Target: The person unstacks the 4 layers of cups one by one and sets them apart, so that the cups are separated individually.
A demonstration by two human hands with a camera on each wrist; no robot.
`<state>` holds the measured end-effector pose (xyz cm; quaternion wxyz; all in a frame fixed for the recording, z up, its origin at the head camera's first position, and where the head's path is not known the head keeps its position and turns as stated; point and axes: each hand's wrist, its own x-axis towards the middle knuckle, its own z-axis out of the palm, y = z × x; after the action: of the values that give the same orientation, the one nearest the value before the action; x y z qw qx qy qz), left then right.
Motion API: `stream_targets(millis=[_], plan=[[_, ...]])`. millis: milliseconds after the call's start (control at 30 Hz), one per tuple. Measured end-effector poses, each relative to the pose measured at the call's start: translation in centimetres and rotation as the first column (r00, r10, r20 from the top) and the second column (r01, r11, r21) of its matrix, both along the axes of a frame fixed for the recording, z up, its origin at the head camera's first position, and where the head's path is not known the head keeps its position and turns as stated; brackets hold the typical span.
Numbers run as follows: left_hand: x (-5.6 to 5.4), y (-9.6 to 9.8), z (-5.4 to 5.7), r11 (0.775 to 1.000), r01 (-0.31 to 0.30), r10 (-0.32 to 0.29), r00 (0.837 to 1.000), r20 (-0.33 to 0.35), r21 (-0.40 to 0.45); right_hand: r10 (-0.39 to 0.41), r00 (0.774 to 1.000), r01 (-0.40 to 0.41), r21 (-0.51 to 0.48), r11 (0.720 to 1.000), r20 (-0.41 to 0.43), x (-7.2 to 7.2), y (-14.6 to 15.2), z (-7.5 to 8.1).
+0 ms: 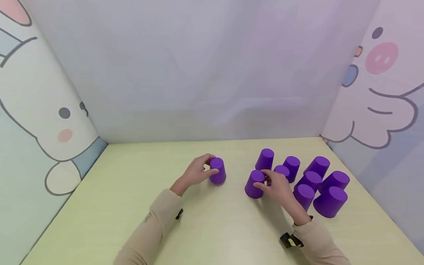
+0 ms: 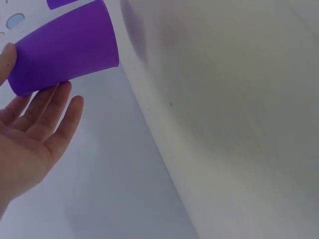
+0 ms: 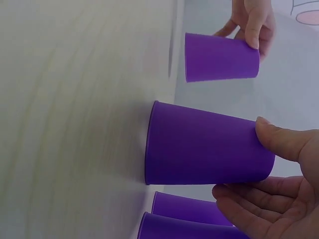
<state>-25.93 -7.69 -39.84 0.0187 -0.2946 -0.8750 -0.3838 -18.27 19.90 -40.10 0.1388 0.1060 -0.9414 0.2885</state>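
Observation:
Left of the other cups, my left hand [image 1: 198, 170] holds an upside-down purple cup [image 1: 218, 173] between thumb and fingers near its closed end. The left wrist view shows that cup [image 2: 65, 50] with the fingertips against its side. My right hand [image 1: 277, 187] pinches a second upside-down purple cup [image 1: 254, 186], nearer to me and to the right. In the right wrist view, the thumb and fingers lie on opposite sides of this cup [image 3: 209, 147], by its closed end, and its rim is close to the tabletop. Both cups stand about upright in the head view.
Several more upside-down purple cups [image 1: 317, 166] are grouped at the right of the pale yellow table [image 1: 149, 162], some behind my right hand. One purple cup [image 1: 265, 159] stands just beyond the right-hand cup. Cartoon-printed walls [image 1: 212, 73] enclose the table's back and sides.

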Motion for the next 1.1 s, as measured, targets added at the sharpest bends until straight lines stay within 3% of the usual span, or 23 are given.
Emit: stream_targets(millis=[333, 633, 967, 1100], plan=[[-2.1, 5.2, 0.6, 0.999, 0.054, -0.054, 0.998, 0.04, 0.007, 0.001, 1.0, -0.001, -0.014, 1.0, 0.016, 0.3, -0.2, 0.0], [-2.9, 8.5, 0.3, 0.997, 0.073, -0.07, 0.994, 0.079, -0.038, 0.004, 1.0, -0.004, -0.008, 1.0, 0.022, 0.3, -0.5, 0.0], [-3.1, 9.8, -0.7, 0.989, 0.134, -0.128, 0.987, 0.094, -0.058, 0.011, 1.0, -0.011, 0.006, 1.0, 0.02, 0.4, -1.0, 0.0], [-2.5, 9.0, -0.3, 0.988, 0.13, -0.123, 0.989, 0.086, -0.082, 0.003, 1.0, -0.004, 0.031, 1.0, 0.012, 0.5, -0.9, 0.2]])
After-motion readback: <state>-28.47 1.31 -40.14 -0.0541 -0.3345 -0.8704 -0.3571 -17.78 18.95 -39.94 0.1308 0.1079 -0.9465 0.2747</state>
